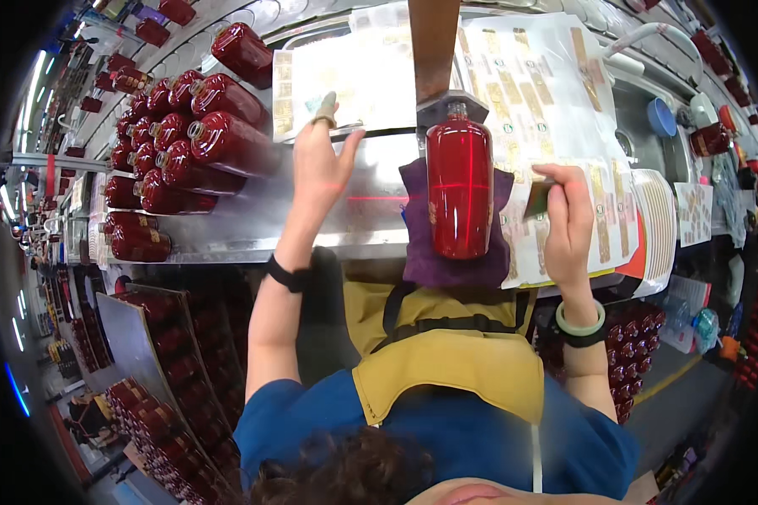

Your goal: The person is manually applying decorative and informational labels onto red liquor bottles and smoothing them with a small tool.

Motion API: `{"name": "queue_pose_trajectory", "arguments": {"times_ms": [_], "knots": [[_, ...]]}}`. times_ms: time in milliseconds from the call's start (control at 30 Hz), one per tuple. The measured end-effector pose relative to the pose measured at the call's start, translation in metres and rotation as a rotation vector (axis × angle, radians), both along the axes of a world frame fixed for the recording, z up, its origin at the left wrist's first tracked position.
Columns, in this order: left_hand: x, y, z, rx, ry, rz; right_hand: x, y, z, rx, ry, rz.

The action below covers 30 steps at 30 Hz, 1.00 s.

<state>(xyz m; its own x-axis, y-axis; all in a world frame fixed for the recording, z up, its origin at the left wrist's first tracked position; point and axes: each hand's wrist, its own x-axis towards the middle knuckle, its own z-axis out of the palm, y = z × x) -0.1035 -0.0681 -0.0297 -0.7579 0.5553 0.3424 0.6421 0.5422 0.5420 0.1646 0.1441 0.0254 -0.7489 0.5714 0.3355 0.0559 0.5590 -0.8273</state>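
A glossy red glass bottle (460, 189) lies on a purple cloth (429, 268) in front of me, its neck pointing away. Thin red light lines cross its side. My left hand (318, 164) is left of the bottle with thumb and forefinger spread. A covering is on one fingertip, which reaches over the edge of a white sheet (366, 76). Right of the bottle, my right hand (570, 223) pinches a small, flat, dark olive piece (540, 198) between thumb and fingers. Beneath that hand lie white sheets (504, 93) bearing gold strips and small labels.
Several red bottles (227, 139) lie stacked at the left of the metal bench (370, 227). A brown upright post (434, 46) stands beyond the bottle. To the right are a sink (644, 139), a blue cup (661, 118) and a white ribbed stack (653, 219). More bottles (636, 345) stand below the bench.
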Motion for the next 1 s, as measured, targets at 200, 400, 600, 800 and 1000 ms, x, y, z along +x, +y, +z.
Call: {"name": "queue_pose_trajectory", "arguments": {"times_ms": [200,400,600,800,1000], "knots": [[-0.038,0.017,-0.019,-0.401,-0.033,-0.169,0.016,-0.024,-0.003,0.164,-0.094,0.134],[-0.038,0.009,-0.017,-0.276,0.012,-0.237,0.009,-0.046,-0.026,0.540,0.000,0.353],[-0.032,0.009,-0.025,-0.130,0.141,-0.244,0.002,-0.042,-0.054,0.723,0.101,0.300],[-0.035,0.004,-0.037,-0.143,0.068,-0.226,0.006,-0.047,-0.054,0.700,0.109,0.279],[-0.026,0.006,-0.015,-0.139,0.089,-0.264,0.008,-0.051,-0.065,0.722,0.107,0.217]]}}
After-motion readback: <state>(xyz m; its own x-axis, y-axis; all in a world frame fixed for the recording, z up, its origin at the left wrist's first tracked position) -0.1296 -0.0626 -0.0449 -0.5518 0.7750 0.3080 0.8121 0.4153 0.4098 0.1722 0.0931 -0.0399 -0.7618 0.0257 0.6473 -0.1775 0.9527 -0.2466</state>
